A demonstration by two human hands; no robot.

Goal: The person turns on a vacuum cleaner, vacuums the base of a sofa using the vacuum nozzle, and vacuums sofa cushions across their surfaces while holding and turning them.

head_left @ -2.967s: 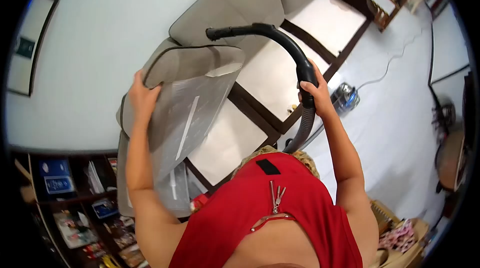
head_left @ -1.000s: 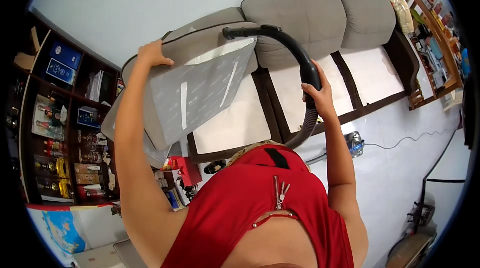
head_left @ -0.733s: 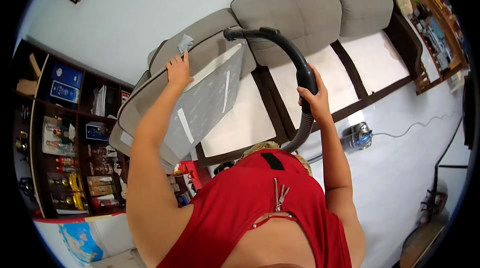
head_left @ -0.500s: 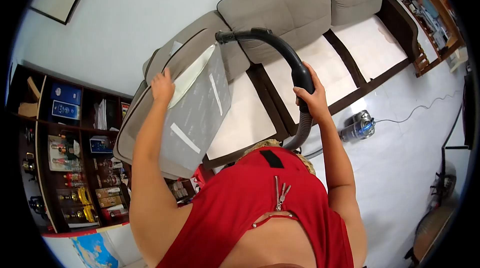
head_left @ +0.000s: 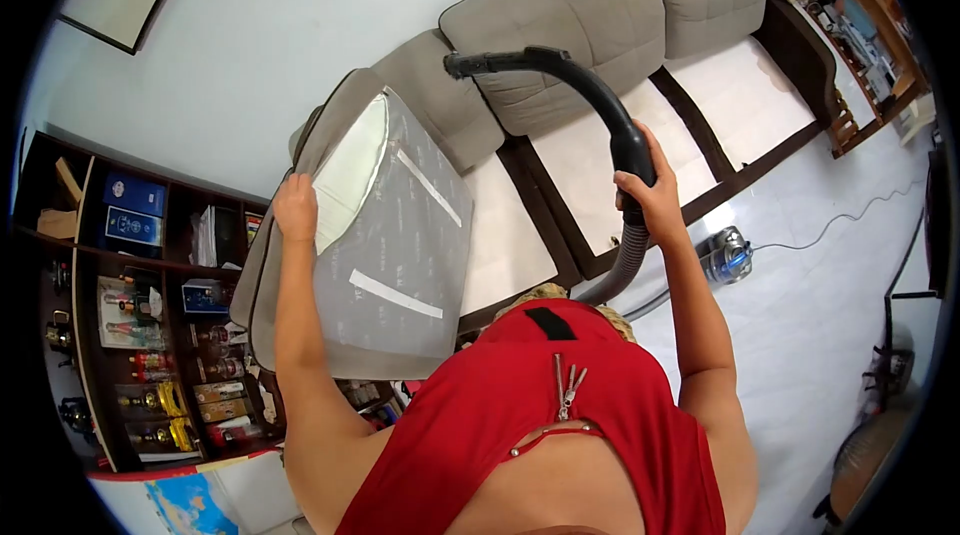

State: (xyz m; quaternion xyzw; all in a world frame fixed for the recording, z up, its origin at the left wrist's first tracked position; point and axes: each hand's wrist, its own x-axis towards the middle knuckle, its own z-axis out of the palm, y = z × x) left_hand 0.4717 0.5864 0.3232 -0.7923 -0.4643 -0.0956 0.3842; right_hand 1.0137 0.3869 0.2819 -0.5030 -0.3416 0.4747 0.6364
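My left hand [head_left: 296, 207] is closed on the edge of a grey sofa cushion [head_left: 410, 235], which stands tilted up at the left end of the sofa. Its underside faces me, with grey printed lining, two white strips and a pale patch beside my fingers. In my right hand [head_left: 652, 193] is the black handle of a vacuum cleaner hose [head_left: 590, 95], fingers wrapped round the grip. The nozzle end [head_left: 458, 65] points left, in front of a backrest cushion and apart from the held cushion. The ribbed hose [head_left: 625, 260] runs down behind my red top.
The vacuum canister [head_left: 728, 255] stands on the white floor at right, its cord trailing away. Bare pale seat panels [head_left: 590, 175] lie in the dark wooden sofa frame [head_left: 700, 197]. A dark shelf unit [head_left: 180, 255] with bottles and boxes stands at left.
The cushion has turned so its underside shows more fully, and my left hand has moved left and down with it. My right hand and the hose handle have shifted slightly right.
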